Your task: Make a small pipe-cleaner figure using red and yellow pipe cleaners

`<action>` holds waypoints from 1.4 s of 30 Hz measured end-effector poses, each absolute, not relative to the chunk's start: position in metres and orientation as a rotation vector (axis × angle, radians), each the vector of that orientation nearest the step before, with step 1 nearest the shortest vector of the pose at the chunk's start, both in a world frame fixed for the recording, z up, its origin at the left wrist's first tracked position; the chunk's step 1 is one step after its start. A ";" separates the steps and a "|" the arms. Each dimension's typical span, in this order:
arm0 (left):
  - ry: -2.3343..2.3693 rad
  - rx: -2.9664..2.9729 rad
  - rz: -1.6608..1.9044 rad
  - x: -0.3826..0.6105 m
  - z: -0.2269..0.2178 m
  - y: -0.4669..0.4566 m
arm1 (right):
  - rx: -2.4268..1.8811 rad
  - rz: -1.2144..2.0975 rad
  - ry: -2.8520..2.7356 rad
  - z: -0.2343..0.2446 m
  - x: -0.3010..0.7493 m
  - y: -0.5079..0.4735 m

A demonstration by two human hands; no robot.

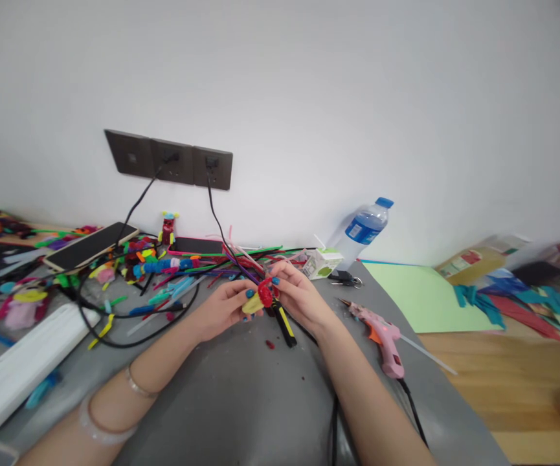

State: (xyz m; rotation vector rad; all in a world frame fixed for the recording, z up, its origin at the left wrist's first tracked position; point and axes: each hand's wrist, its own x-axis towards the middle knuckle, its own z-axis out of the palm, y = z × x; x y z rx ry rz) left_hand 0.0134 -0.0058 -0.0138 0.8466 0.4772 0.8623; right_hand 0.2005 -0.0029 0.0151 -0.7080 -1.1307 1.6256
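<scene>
In the middle of the view, my left hand (pixel 228 305) pinches a pale yellow piece (pixel 252 305) that looks like fuzzy craft material. Against it lies a bright red fuzzy coil (pixel 265 292), apparently pipe cleaner. Thumb and fingers of my right hand (pixel 298 294) close on the red coil from the other side. Both hands are raised a little over the grey table (pixel 241 401). Just below them lies a tool with a black and yellow handle (pixel 285 325); its working end is hidden behind my hands. A small red scrap (pixel 270 344) rests nearby.
On the right lie a pink glue gun (pixel 381 336), keys (pixel 347 279), a drink carton (pixel 322 263) and a water bottle (pixel 364 230). Leftward are a phone (pixel 92 246), pipe cleaners (pixel 166 265), looping black cables (pixel 138 344) and a white block (pixel 27 369).
</scene>
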 end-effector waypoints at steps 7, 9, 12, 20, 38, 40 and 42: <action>0.488 0.841 0.900 0.014 -0.011 -0.006 | -0.707 1.640 -1.181 0.009 0.199 -0.002; 0.506 0.850 0.923 0.014 -0.008 -0.007 | -0.716 1.639 -1.199 0.007 0.197 -0.001; 0.574 0.895 0.960 0.015 -0.006 -0.006 | -0.723 1.627 -1.218 0.005 0.195 -0.001; 0.656 1.095 1.049 0.015 -0.011 -0.002 | -0.880 1.484 -1.257 0.002 0.197 0.002; 0.858 1.179 1.238 0.010 -0.012 0.003 | -0.898 1.227 -1.386 0.005 0.198 0.003; 0.873 1.190 1.241 0.010 -0.012 0.003 | -0.894 1.227 -1.386 0.004 0.199 0.003; 0.885 1.193 1.249 0.010 -0.012 0.003 | -0.887 1.225 -1.387 0.004 0.199 0.003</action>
